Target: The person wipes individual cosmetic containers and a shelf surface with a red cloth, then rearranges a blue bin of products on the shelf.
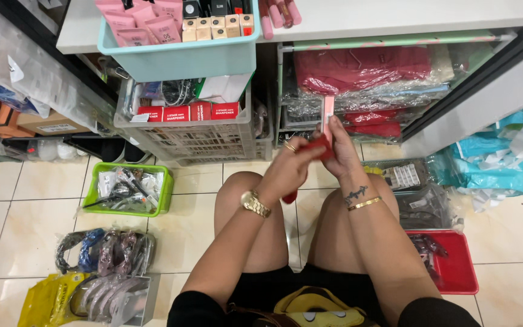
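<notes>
Head view: we note both hands raised above the knees, left hand [290,162] clasping a red wrapper [316,147], right hand [341,148] pinching a pink tube [328,109] upright, seemingly for inspection.

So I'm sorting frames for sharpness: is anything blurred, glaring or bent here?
Head view: the hands, left and right, are slightly motion-blurred around the red item; the floor tiles show soft glare; the shelf edge bows from wide-angle distortion.
</notes>
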